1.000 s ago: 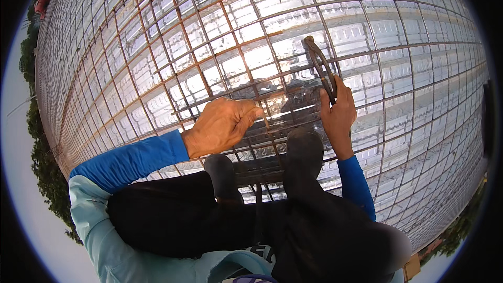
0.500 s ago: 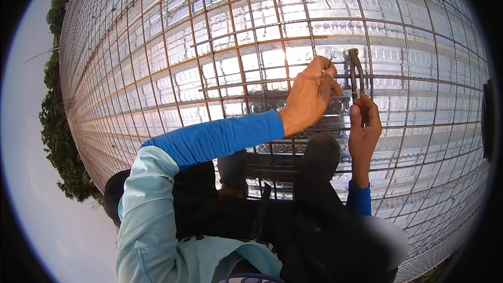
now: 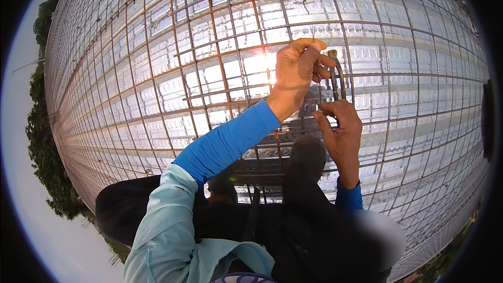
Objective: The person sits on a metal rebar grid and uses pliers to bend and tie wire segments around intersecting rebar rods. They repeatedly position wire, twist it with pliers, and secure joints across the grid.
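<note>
My left hand is raised over the steel bar mesh, its thumb and forefinger pinched on a thin tie wire, only a short end of which shows. My right hand is just nearer and to the right, curled at the lower end of a pair of brown end-cutting pincers. The pincers' head points away from me, beside my left fingertips. My right thumb and forefinger are bent toward each other, a small gap between them; how the other fingers grip the handles is hidden.
A grid of rusty reinforcing bars spreads over shiny ribbed metal decking. My dark boot stands on it close below my hands. Trees show past the left edge. Sunlight glares off the decking beside my left hand.
The view has shifted slightly, so the mesh sits further left. My left hand has turned upward with fingers curled. My right hand has moved inward, closer to the left, its thumb and forefinger now off the handles.
</note>
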`<action>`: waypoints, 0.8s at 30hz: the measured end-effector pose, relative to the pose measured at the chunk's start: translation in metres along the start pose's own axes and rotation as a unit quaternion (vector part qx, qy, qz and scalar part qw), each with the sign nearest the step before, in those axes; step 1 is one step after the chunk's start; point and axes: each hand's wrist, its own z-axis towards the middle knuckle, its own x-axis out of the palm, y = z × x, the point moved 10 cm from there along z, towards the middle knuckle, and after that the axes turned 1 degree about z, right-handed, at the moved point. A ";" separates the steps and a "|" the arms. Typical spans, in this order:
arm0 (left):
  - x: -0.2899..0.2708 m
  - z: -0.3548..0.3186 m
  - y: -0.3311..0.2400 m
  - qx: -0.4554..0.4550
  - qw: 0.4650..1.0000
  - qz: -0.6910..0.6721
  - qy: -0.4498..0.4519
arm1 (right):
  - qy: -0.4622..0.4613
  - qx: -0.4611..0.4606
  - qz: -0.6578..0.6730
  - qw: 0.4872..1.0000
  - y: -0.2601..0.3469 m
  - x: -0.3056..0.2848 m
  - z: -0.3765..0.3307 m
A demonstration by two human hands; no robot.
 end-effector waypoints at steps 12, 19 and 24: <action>-0.004 -0.004 0.012 -0.048 0.997 -0.042 -0.035 | -0.147 -0.114 -0.137 0.973 0.030 -0.022 0.006; 0.011 0.005 -0.019 0.033 0.999 0.014 -0.016 | -0.119 0.120 0.152 0.974 -0.040 -0.014 0.012; 0.019 0.021 -0.034 0.030 0.997 0.068 0.010 | -0.073 0.157 0.326 0.929 -0.037 0.006 0.021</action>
